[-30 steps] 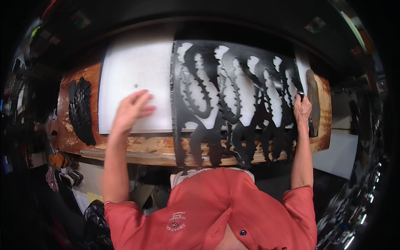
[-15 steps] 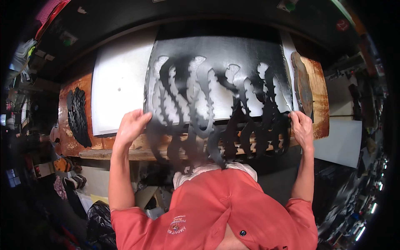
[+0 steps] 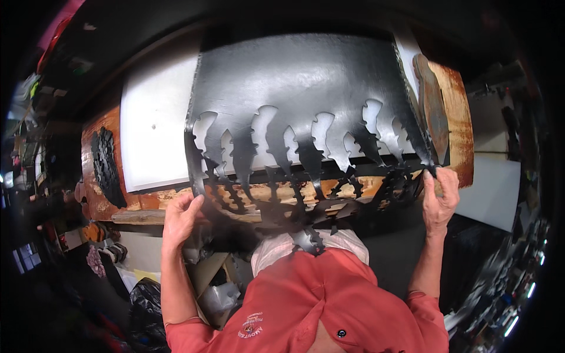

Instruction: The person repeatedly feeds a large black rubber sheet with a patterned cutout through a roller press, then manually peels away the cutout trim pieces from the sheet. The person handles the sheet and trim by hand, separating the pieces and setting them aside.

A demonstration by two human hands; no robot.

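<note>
A large black sheet (image 3: 294,70), rubber- or leather-like, lies across the bench. Its far part is whole, while the near part has rows of curved, toothed cut-outs. That lattice of thin strips sags over the bench's front edge toward my waist, partly blurred. At the sheet's near left corner, my left hand (image 3: 182,217) is closed with its thumb against the edge. On the opposite side, my right hand (image 3: 440,199) pinches the near right corner between thumb and fingers.
A white board (image 3: 156,117) lies under the sheet on the worn wooden bench (image 3: 462,129). Toothed black pieces (image 3: 106,167) are stacked at the left. A long flat brownish-grey piece (image 3: 431,106) rests at the right. Below left is a black plastic bag (image 3: 147,306).
Both hands have come nearer to me, drawing the sheet along. More of its uncut part now shows on the bench, and the cut-out rows sit closer to the front edge.
</note>
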